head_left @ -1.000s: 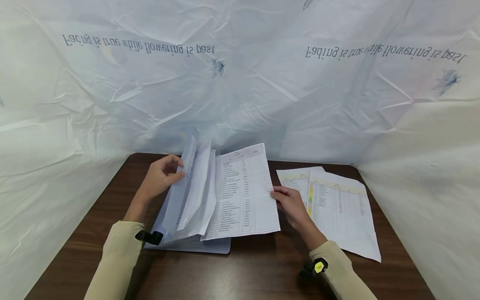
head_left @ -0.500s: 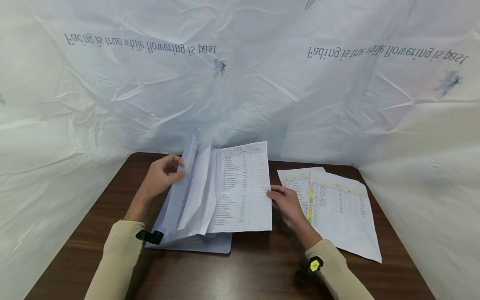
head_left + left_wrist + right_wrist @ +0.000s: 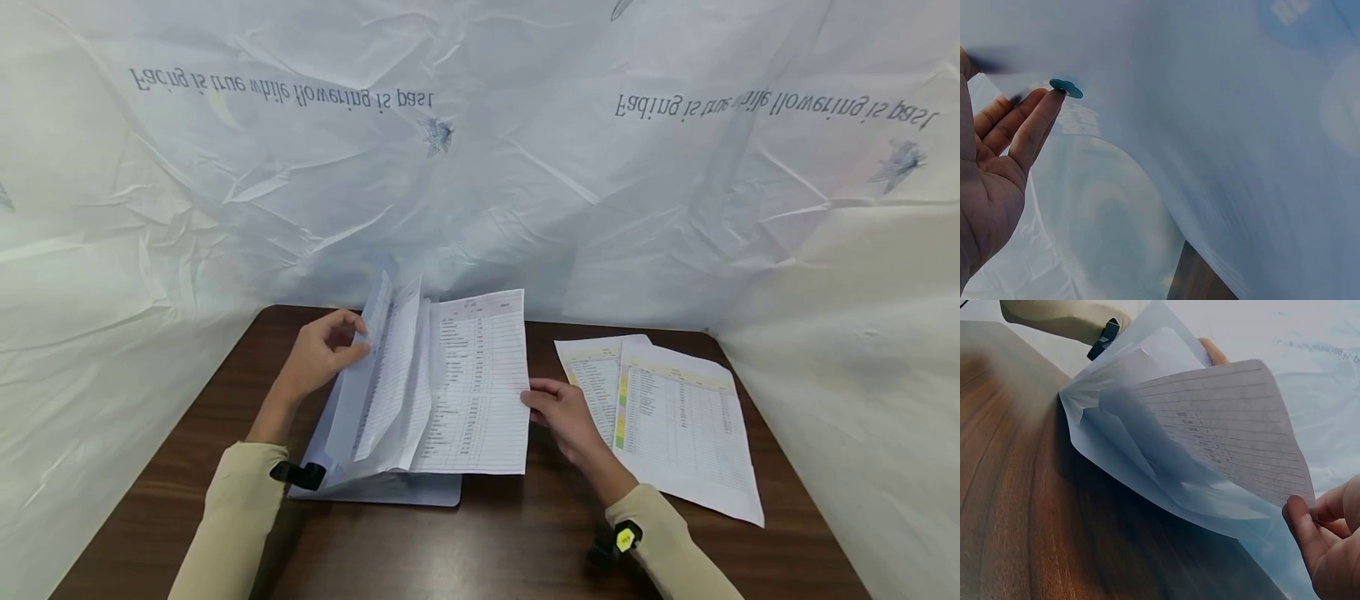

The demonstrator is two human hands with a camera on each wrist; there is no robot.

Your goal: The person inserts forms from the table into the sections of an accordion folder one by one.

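Note:
A pale-blue plastic document folder stands spread on the table, with several printed sheets fanned inside. My left hand holds up its cover, thumb and fingers curled at the edge. In the left wrist view the fingertips touch a teal snap button on the cover. At its right edge, my right hand pinches a printed sheet between thumb and fingers. This sheet's left side goes in among the folder's plastic leaves, which overlap it in the right wrist view.
Two overlapping printed sheets with yellow headers, the nearer one with a coloured strip, lie at the right of the dark wooden table. A white printed plastic curtain hangs behind the table and along both sides.
My right hand has moved left with the pinched sheet, bringing it further in toward the folder. The left hand and the folder cover have stayed in place.

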